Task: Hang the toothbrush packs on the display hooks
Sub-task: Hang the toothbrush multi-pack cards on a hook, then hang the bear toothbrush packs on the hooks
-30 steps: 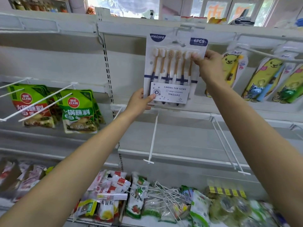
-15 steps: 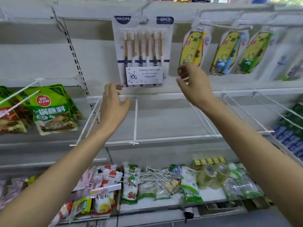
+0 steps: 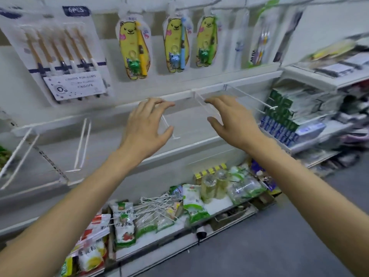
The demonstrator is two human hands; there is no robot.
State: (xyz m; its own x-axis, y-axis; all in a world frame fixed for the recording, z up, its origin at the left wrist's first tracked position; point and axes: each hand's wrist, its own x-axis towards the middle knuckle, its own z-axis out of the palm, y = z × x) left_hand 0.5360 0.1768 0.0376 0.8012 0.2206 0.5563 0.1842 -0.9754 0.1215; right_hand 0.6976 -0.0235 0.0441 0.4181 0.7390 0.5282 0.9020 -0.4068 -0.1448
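The white carded 6-piece toothbrush pack [image 3: 60, 56] hangs tilted on the top hook row, while the left hand [image 3: 146, 124] and right hand [image 3: 232, 121] hover empty with fingers relaxed; the pack appears light, flat and semi-stiff, best pinched near its top edges.

White six-pack [image 3: 60, 56] with tan brushes and navy bands; yellow bear packs [image 3: 134, 47] holding yellow, blue and green brushes; white hooks [image 3: 82, 144]; grey floor [image 3: 269, 246]; green-white bags [image 3: 192, 202].
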